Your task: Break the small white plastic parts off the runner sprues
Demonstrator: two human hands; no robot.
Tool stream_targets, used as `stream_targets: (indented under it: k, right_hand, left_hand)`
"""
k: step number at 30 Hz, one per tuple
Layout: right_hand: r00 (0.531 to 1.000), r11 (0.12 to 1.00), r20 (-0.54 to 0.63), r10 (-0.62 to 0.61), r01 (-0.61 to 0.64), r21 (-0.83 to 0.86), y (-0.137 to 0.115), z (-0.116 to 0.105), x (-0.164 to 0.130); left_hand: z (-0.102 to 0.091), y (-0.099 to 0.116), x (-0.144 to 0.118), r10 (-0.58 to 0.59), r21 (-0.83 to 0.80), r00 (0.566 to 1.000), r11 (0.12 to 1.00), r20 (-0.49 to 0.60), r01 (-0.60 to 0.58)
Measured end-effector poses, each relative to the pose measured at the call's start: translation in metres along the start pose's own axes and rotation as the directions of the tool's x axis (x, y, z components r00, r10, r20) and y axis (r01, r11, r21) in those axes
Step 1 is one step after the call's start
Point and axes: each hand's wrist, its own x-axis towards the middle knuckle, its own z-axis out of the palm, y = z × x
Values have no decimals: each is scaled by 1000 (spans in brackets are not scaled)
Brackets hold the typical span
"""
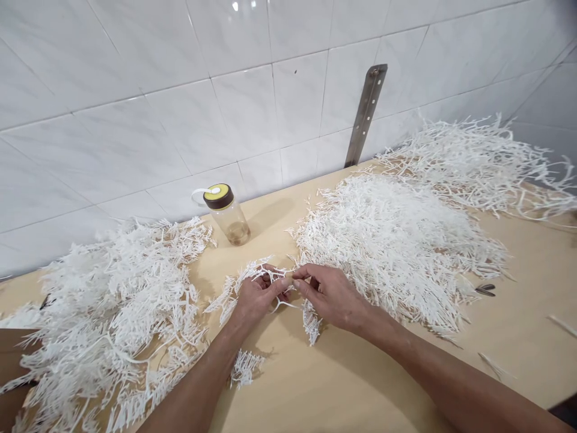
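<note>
Left hand and right hand met fingertip to fingertip above the wooden table, both pinched shut on one white branched plastic sprig, held just off the surface near table centre. Loose small sprig lay beside left forearm. Large heap of sprigs at left, another heap just beyond right hand. Clear bottle, yellow lid, upright by tiled wall.
</note>
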Motion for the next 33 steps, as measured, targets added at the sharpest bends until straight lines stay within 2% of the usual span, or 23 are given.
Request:
stream_targets:
  k: [3, 8, 16, 21, 25, 33]
  right_hand:
    - [998, 999, 64, 21, -23, 32, -1, 3, 0]
    - [996, 995, 76, 51, -57, 81, 0, 5, 0]
    - [996, 990, 21, 81, -83, 111, -4, 7, 0]
    - [992, 987, 23, 123, -125, 99, -4, 5, 0]
    - [988, 983, 35, 147, -150, 105, -4, 5, -1]
    - [986, 978, 34, 163, -166, 129, 0, 6, 0]
  left_hand:
    - [0, -2, 3, -46, -23, 999, 999, -13, 45]
    - [3, -4, 3, -60, -56, 998, 997, -3, 59]
    - [1, -7, 2, 40, 126, 999, 991, -30, -36]
    - [-1, -3, 0, 41, 225, 999, 973, 11, -42]
    - [0, 0, -1, 48, 296, 999, 954, 0, -45]
    - [3, -2, -1, -12, 217, 998, 976, -67, 26]
